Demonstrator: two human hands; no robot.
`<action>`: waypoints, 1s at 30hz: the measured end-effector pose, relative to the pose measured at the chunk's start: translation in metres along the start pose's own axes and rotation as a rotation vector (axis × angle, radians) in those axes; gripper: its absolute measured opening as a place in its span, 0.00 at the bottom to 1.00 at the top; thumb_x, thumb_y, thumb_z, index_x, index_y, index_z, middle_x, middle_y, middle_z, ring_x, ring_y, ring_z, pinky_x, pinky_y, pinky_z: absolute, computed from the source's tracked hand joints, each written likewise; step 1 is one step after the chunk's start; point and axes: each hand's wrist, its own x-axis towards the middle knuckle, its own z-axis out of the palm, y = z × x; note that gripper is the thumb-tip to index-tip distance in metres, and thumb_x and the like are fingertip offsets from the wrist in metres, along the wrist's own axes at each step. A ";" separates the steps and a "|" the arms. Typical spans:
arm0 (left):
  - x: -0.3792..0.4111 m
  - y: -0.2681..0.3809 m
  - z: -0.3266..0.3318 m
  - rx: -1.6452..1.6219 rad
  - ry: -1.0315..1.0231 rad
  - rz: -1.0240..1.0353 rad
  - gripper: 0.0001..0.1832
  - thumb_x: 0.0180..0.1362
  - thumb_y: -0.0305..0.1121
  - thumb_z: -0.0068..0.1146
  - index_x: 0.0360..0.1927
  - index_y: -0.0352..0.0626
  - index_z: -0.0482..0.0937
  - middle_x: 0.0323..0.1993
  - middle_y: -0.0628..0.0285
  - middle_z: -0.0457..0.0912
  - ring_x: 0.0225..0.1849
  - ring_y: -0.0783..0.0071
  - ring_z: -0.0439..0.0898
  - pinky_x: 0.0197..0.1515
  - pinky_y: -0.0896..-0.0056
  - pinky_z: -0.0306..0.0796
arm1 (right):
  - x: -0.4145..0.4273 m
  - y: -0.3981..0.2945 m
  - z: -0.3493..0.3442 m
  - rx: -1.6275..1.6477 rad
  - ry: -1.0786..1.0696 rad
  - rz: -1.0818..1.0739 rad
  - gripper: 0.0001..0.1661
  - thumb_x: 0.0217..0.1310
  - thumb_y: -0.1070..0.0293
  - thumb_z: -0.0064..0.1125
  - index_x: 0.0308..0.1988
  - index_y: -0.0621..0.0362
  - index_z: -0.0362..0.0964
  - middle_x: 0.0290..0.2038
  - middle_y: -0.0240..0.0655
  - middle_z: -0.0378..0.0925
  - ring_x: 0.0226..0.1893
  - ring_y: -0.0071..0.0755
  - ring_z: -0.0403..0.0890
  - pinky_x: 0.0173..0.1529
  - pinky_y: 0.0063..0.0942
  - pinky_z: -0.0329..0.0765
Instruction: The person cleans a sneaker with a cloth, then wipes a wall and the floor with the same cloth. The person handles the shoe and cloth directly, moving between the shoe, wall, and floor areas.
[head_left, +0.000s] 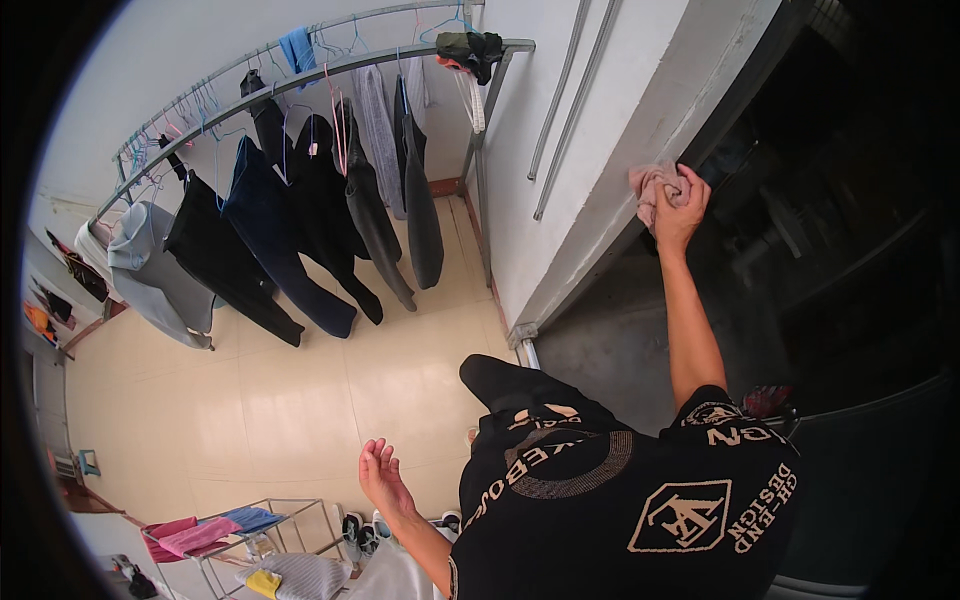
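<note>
My right hand (681, 210) grips a crumpled pale pink cloth (657, 189). It presses the cloth against the edge of a white door frame (637, 161), at about the height of my raised arm. Beyond the frame lies a dark doorway or glass panel (810, 225); I cannot tell which. My left hand (384, 480) hangs free above the tiled floor, low in the view. Its fingers are loosely curled and apart, with nothing in them.
Dark trousers (285, 232) and other garments hang from a metal clothes rack (307, 75) against the wall. Two grey conduits (577, 112) run along the white wall. Below my left hand stand a wire rack (300, 506) with coloured towels (199, 534) and several shoes (360, 536).
</note>
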 end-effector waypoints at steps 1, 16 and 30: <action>0.006 0.006 0.000 0.001 -0.013 0.000 0.22 0.77 0.46 0.60 0.64 0.42 0.79 0.56 0.61 0.87 0.52 0.74 0.84 0.53 0.70 0.76 | 0.021 -0.011 0.005 -0.011 0.075 -0.054 0.28 0.55 0.71 0.78 0.56 0.60 0.78 0.52 0.45 0.77 0.55 0.50 0.80 0.62 0.40 0.77; 0.228 0.156 -0.005 0.143 -0.002 0.188 0.17 0.79 0.42 0.57 0.43 0.40 0.87 0.50 0.57 0.91 0.46 0.70 0.88 0.47 0.71 0.77 | -0.425 0.080 0.081 0.415 -0.134 1.975 0.10 0.76 0.63 0.58 0.37 0.52 0.68 0.31 0.34 0.74 0.27 0.34 0.77 0.33 0.31 0.79; 0.214 0.087 -0.304 0.139 0.815 -0.567 0.18 0.73 0.41 0.60 0.38 0.34 0.87 0.24 0.61 0.81 0.23 0.68 0.78 0.24 0.63 0.68 | -0.523 -0.517 0.571 0.696 -1.966 1.170 0.30 0.72 0.55 0.68 0.63 0.65 0.74 0.55 0.45 0.84 0.53 0.37 0.87 0.56 0.33 0.83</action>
